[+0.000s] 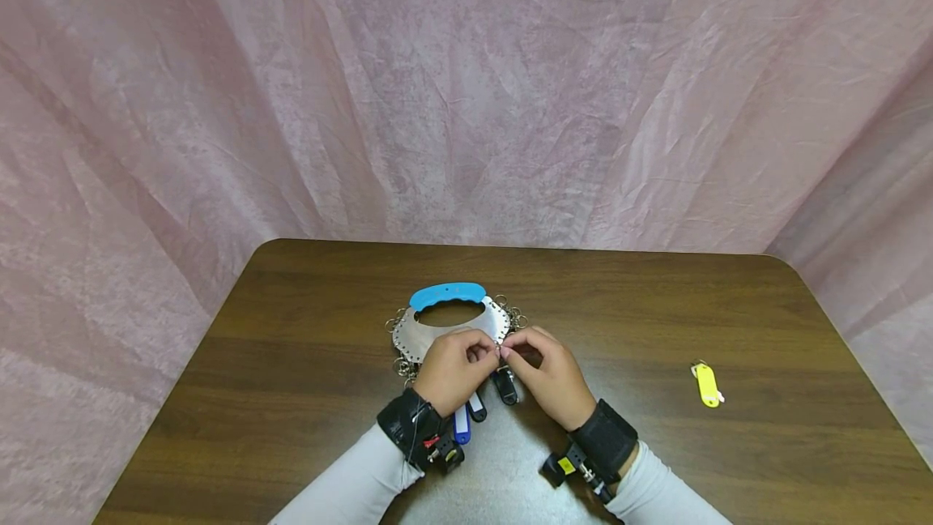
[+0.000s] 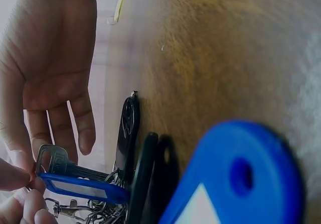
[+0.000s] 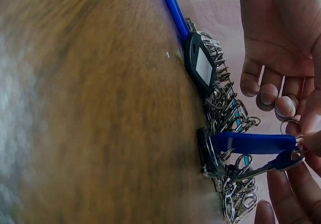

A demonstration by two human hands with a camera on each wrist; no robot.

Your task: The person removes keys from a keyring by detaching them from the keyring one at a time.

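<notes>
My left hand (image 1: 457,369) and right hand (image 1: 550,375) meet fingertip to fingertip at the right lower edge of a silver metal plate (image 1: 417,339) with a blue handle (image 1: 448,292). Both hands pinch at a small key ring (image 3: 290,127), mostly covered by the fingertips. From this point hang a blue key tag (image 3: 256,143) with a white label and a key (image 2: 70,168). A snap hook (image 2: 67,209) lies close to the left fingertips (image 2: 34,204). Below the plate are a black tag (image 1: 504,386), another black tag (image 1: 477,407) and a blue tag (image 1: 462,425).
A yellow key tag (image 1: 707,385) lies alone on the right side of the wooden table (image 1: 291,395). Many metal rings and hooks (image 3: 220,103) line the plate's edge. Pink curtain (image 1: 466,104) hangs behind the table.
</notes>
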